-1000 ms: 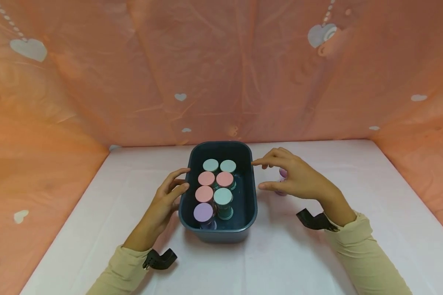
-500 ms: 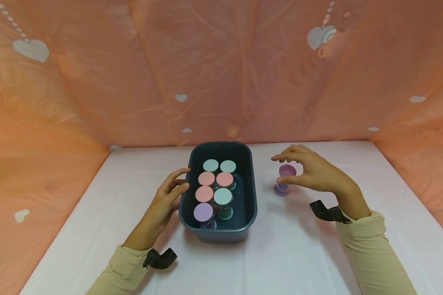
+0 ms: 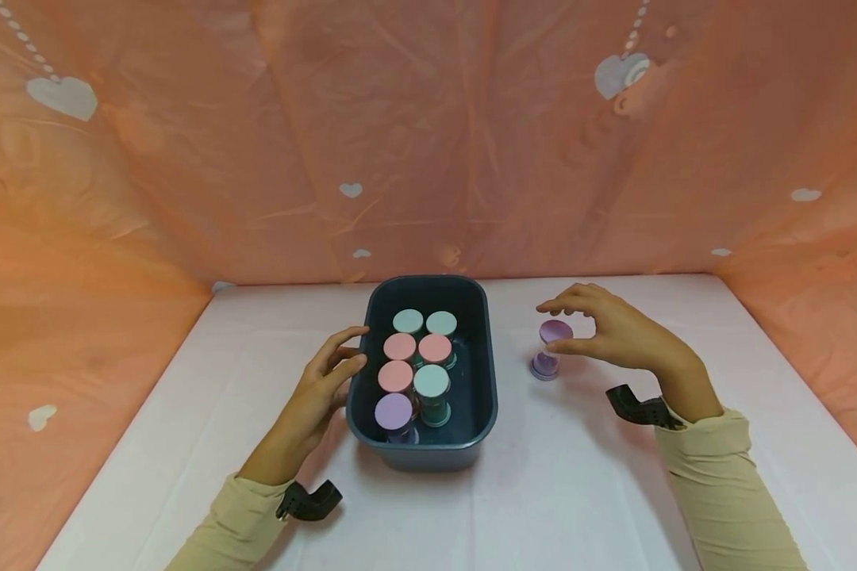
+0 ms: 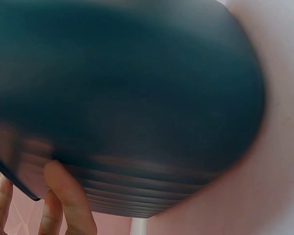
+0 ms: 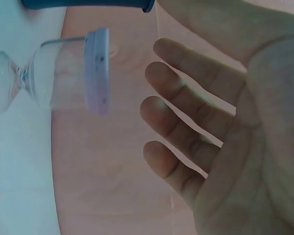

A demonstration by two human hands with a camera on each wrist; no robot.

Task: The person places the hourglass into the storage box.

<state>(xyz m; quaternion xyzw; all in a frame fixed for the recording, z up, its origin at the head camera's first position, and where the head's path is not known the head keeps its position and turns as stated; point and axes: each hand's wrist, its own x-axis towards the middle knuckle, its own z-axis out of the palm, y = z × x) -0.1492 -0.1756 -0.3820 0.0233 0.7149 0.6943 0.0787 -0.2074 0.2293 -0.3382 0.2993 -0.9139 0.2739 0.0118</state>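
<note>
A purple hourglass point(image 3: 545, 363) stands upright on the table, right of a dark blue bin point(image 3: 475, 428). My right hand point(image 3: 617, 335) is beside its top, thumb and fingers spread apart. In the right wrist view a gap shows between the fingers point(image 5: 159, 115) and the hourglass cap point(image 5: 98, 71). My left hand point(image 3: 320, 388) touches the bin's left side with relaxed fingers; the left wrist view shows the thumb point(image 4: 71, 196) against its wall. Inside the bin stand several hourglasses: pale mint caps point(image 3: 432, 381), pink caps point(image 3: 400, 346) and a purple cap point(image 3: 393, 412). Their lower parts are partly hidden.
A white cloth covers the table point(image 3: 528, 507). Orange sheeting point(image 3: 428, 159) with pale hearts hangs behind and at both sides. Each wrist carries a black camera mount, the left mount point(image 3: 310, 501) and the right mount point(image 3: 639, 406).
My right hand has moved away from the bin's right rim, rightward to the top of the purple hourglass, which now shows more fully. The left hand and bin have stayed put.
</note>
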